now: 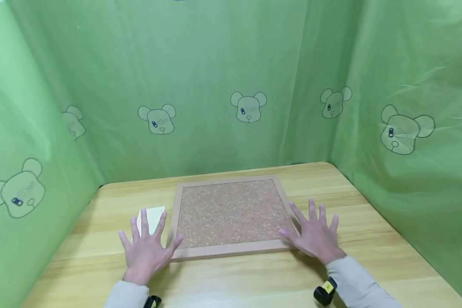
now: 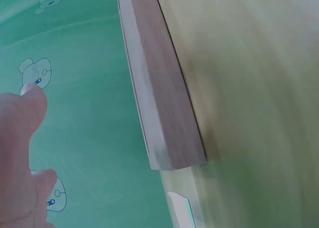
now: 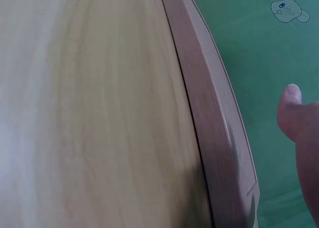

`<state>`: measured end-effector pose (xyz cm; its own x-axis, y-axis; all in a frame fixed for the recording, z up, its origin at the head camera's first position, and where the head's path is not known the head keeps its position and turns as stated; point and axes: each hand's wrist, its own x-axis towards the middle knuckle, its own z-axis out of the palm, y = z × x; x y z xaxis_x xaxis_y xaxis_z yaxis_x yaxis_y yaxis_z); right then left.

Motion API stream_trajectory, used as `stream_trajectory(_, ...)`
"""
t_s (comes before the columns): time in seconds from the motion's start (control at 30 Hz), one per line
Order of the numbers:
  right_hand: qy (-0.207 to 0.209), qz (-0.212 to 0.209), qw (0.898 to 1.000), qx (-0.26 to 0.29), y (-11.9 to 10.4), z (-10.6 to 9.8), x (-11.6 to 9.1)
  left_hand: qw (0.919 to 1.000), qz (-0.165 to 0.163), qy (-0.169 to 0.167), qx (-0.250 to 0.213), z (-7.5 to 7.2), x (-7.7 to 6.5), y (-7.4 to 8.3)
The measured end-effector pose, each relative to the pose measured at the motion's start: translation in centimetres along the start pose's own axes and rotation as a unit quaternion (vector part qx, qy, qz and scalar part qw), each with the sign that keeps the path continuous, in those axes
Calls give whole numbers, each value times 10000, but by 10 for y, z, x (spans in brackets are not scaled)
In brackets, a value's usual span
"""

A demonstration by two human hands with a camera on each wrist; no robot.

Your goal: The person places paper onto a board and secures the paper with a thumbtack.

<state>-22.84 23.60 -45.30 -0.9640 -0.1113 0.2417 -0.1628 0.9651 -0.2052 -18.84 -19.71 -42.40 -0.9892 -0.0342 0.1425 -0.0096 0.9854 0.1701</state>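
Note:
A cork board (image 1: 231, 214) in a pale wooden frame (image 1: 231, 250) lies flat on the table. My left hand (image 1: 144, 254) is spread, palm down, by the board's near left corner, and its fingers partly cover a white card-like piece (image 1: 154, 217). At the near right corner my right hand (image 1: 316, 236) also spreads its fingers, the thumb and index over the frame in the head view. In the left wrist view the fingers stand apart from the frame's edge (image 2: 169, 103). The right wrist view shows the thumb (image 3: 293, 106) away from the frame (image 3: 214, 108). Neither hand holds anything.
The light wooden table (image 1: 246, 282) has rounded far corners. Green curtains (image 1: 215, 55) printed with bear heads hang behind it and along both sides. A black device with a yellow label (image 1: 325, 291) is strapped at the right wrist; another sits at the left wrist.

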Motion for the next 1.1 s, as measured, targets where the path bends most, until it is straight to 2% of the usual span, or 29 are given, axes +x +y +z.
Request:
stream_trajectory(0.23, -4, -15, 10000, 2, 2, 1, 3, 10000, -38, 21, -29, -3, 5, -4)
stream_trajectory(0.43, -3, 27, 9999, 134, 6, 0, 7, 9993, -35, -164, -330, -6, 11, -6)
stream_trajectory(0.7, 93, -91, 9997, 224, 8, -4, 17, 9991, -126, -232, -325, -6, 22, -11)
stream_trajectory(0.93, -218, -10, 9942, 1048, 16, -1, 30, 9937, -410, -687, -779, -7, 36, -25)
stream_trajectory(1.1, -407, 278, 9913, 1223, 27, 0, 38, 9884, -262, -911, -1189, -7, 50, -41)
